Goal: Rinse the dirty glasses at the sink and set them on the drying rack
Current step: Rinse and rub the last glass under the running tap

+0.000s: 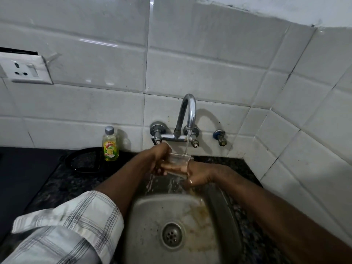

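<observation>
Fingers (162, 169) of the left hand (160, 159) are curled round the glass (178, 164), gripping it from the side, with the right hand (198, 176) cupped under its base. Both forearms reach in over the sink (152, 216). So the glass sits between the two hands, right under the tap (187, 115), water running into its rim. Dish soap bottle (110, 144) stands left of the tap.

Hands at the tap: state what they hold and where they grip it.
A clear glass, under the running tap. The right hand wraps its lower body; the left hand grips its side.
</observation>
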